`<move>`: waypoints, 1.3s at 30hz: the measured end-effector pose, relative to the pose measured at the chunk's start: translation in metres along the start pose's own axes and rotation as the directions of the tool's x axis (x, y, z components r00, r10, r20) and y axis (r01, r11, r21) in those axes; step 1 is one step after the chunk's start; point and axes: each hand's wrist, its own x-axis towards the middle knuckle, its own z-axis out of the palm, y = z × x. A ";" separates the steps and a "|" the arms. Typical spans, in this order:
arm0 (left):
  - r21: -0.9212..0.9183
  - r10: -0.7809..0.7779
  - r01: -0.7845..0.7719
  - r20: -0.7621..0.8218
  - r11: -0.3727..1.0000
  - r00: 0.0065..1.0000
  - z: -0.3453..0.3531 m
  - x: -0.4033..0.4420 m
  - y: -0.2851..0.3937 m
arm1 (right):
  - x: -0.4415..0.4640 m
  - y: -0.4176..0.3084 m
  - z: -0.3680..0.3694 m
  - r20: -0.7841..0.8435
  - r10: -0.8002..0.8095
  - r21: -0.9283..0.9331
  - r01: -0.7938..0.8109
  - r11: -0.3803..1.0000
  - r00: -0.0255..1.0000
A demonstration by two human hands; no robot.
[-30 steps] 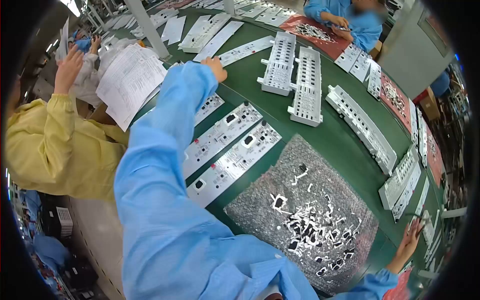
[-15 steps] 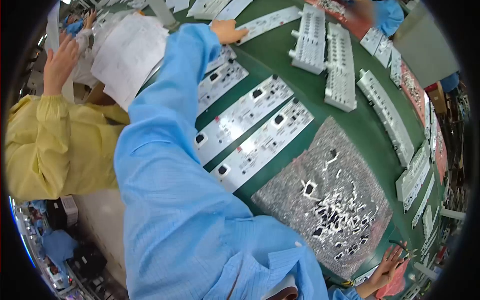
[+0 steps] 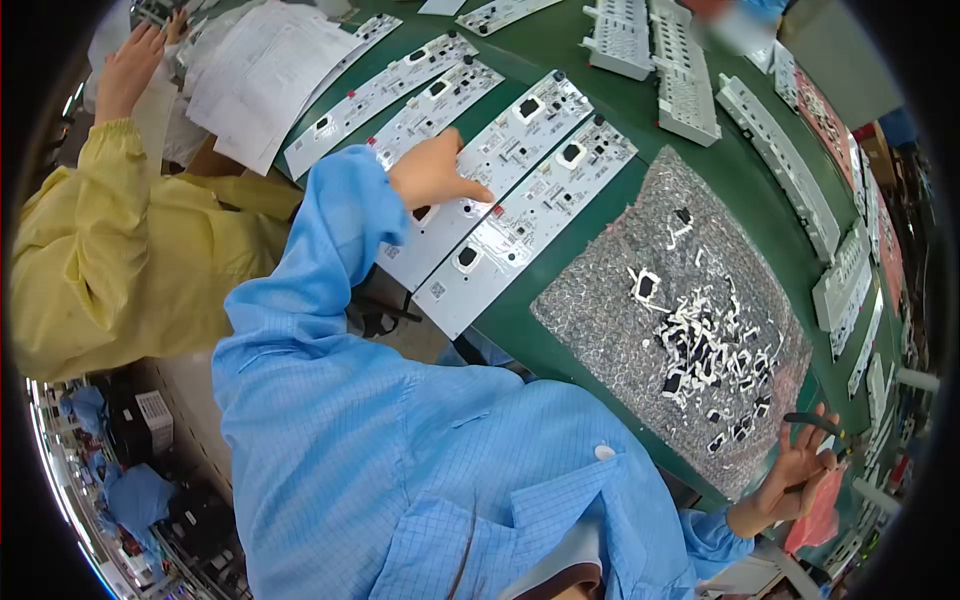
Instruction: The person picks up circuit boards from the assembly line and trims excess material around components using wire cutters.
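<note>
My left hand (image 3: 438, 175) spans a long white circuit board (image 3: 520, 125), thumb at one long edge and the other fingers curled, partly hidden, at the far side. Right beside it lies a second white circuit board (image 3: 545, 200). Both boards have black square parts, and their near ends reach the table edge. Low on the right, my right hand (image 3: 795, 470) holds hand pliers with dark curved handles (image 3: 812, 421); their jaws are hard to make out. Between the hands, a sheet of bubble wrap (image 3: 600, 290) carries a heap of small white and black pieces (image 3: 710, 345).
More circuit boards (image 3: 385, 85) lie toward the left and top. White slotted housings (image 3: 685, 80) stand on the green table (image 3: 620, 180), with another long strip (image 3: 780, 165) to the right. A person in a yellow sleeve (image 3: 90, 220) is at left beside paper sheets (image 3: 270, 75).
My left hand has come back from a board at the top to the nearer board, its arm bending. The view has shifted. My right hand keeps the pliers, its fingers more curled.
</note>
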 end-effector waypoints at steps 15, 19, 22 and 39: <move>-0.854 0.233 -0.008 -0.151 -0.521 0.961 -0.027 -0.053 0.136 | -0.017 0.096 0.084 0.269 0.176 -0.426 -0.047 0.903 0.947; -0.797 0.155 -0.093 -0.228 -0.596 0.961 0.004 -0.055 0.184 | -0.033 0.115 0.138 0.023 0.200 -0.851 -0.086 0.518 0.980; -0.770 0.208 -0.079 -0.267 -0.633 0.941 0.026 -0.060 0.208 | -0.030 0.116 0.148 0.241 0.256 -0.961 0.267 -0.072 0.936; -0.743 0.172 -0.499 -0.619 -0.446 0.766 0.064 -0.076 0.241 | -0.033 0.127 0.133 0.093 0.407 -0.986 0.140 -0.087 0.909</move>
